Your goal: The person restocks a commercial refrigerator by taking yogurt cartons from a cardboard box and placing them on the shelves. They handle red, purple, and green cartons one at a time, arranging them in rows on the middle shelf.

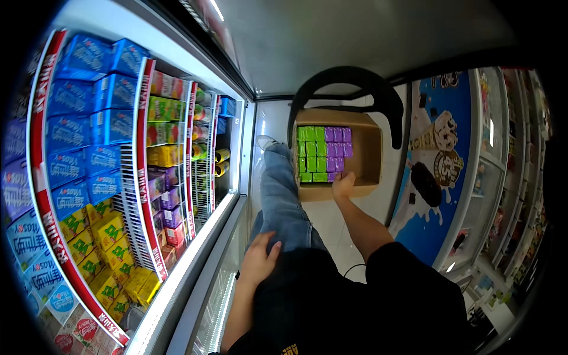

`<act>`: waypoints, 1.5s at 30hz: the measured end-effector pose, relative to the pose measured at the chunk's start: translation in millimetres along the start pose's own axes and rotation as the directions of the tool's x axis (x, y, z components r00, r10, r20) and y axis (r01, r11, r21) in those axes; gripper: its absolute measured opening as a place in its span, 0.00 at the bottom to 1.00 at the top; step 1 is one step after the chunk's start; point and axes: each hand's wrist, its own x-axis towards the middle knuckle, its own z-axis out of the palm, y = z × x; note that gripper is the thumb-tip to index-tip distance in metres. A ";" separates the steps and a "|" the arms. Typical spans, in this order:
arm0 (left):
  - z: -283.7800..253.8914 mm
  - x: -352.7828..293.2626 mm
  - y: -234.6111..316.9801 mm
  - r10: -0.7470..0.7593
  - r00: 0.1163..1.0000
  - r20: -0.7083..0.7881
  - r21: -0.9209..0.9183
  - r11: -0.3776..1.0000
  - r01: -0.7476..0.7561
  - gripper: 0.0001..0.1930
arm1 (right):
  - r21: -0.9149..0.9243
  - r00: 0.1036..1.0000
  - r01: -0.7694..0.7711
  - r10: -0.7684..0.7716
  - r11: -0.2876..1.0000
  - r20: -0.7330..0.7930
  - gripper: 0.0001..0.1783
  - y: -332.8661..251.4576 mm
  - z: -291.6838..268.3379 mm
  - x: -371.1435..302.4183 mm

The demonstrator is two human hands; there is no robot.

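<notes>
A brown cardboard box (367, 157) lies on the floor ahead, packed with green cartons (310, 155) on its left side and purple cartons (338, 143) beside them. My right hand (343, 184) reaches into the box at its near edge, fingers on a purple carton in the nearest row; whether it grips the carton is hidden. My left hand (258, 259) rests flat on my thigh, on blue jeans (283, 201), holding nothing.
An open refrigerated shelf unit (142, 177) on the left holds blue, yellow, green and purple drink cartons and bottles. A black stool (349, 89) stands over the box. A blue ice-cream freezer (438, 171) curves along the right.
</notes>
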 end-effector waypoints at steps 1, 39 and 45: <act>7.3 1.4 -1.1 0.003 1.000 0.023 -0.032 0.999 -0.002 0.17 | -0.089 0.997 -0.074 0.074 0.993 0.006 0.16 5.9 4.4 7.3; 47.5 56.7 32.5 0.107 0.994 -0.023 0.179 0.979 -0.101 0.34 | 0.450 0.184 -0.585 -0.430 0.675 0.884 0.23 -104.6 -170.6 -9.3; 42.8 41.3 0.8 0.008 0.998 -0.068 0.119 0.993 0.000 0.34 | 0.011 0.667 0.279 -0.201 0.960 0.718 0.34 28.0 -7.3 53.5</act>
